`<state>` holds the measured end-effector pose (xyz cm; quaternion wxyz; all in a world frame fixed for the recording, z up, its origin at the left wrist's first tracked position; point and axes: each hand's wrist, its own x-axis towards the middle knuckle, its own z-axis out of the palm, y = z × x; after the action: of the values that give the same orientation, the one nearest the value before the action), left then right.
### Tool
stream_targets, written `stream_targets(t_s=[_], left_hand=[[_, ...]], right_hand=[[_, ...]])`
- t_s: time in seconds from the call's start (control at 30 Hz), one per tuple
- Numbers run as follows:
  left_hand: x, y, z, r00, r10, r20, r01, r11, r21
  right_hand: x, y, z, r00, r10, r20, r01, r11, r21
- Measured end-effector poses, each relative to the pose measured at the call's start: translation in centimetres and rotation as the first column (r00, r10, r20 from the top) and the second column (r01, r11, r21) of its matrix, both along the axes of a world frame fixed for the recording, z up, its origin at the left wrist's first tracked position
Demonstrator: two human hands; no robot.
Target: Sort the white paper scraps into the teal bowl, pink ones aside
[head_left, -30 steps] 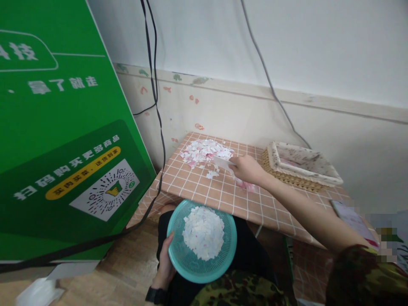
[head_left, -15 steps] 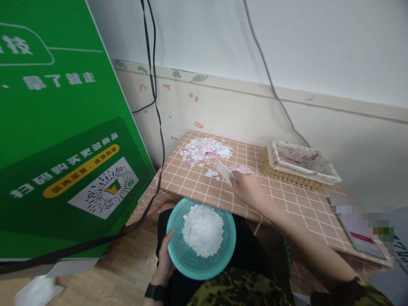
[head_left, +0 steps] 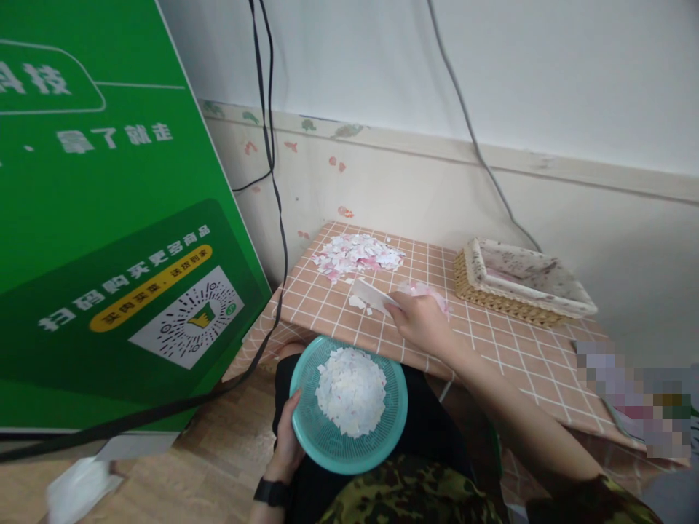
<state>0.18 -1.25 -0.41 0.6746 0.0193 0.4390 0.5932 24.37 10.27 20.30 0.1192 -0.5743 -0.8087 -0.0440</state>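
My left hand (head_left: pixel 287 437) grips the rim of a round teal plastic colander (head_left: pixel 306 437) resting on my lap. A heap of small white paper scraps (head_left: pixel 351 391) lies inside it. Over the table, my right hand (head_left: pixel 421 320) is closed on a flat white card (head_left: pixel 372 295), tilted with its far end by a few loose white scraps (head_left: pixel 357 301). Behind that sits a larger pile of white and pink paper pieces (head_left: pixel 357 255). Pinkish pieces (head_left: pixel 423 291) lie just beyond my right hand, partly hidden by it.
A checked cloth covers the table (head_left: pixel 507 364). A lined wicker basket (head_left: pixel 491 295) stands at its right back, against the wall. A large green sign panel (head_left: pixel 109 218) rises on the left, with black cables (head_left: pixel 277 218) hanging beside it. A white bag (head_left: pixel 81 487) is on the floor.
My right hand has swung the card flatter and leftward, over the loose scraps. The left hand still holds the colander; the whole view has shifted slightly.
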Motion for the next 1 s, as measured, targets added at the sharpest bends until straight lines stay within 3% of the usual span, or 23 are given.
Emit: stream_targets(t_s=[0.13,0.37,0.7,1.0], left_hand=[[-0.1,0.0,-0.1,1.0,0.001,-0.014,-0.001,1.0,-0.001],[-0.2,0.0,-0.3,0.998,0.001,-0.057,0.0,1.0,0.016],[-0.1,-0.1,-0.1,1.0,-0.011,-0.025,0.011,1.0,0.027],[-0.1,-0.1,-0.3,1.0,0.001,-0.017,0.0,0.999,0.033]], right_hand=[[0.4,0.2,0.1,0.996,0.079,0.043,-0.078,0.996,-0.031],[1.5,1.3,0.7,0.997,-0.003,0.075,0.003,1.0,0.008],[2.1,-0.4,1.3,0.993,0.112,0.033,-0.111,0.993,-0.04],[2.0,0.0,1.9,0.992,0.124,0.032,-0.121,0.99,-0.075]])
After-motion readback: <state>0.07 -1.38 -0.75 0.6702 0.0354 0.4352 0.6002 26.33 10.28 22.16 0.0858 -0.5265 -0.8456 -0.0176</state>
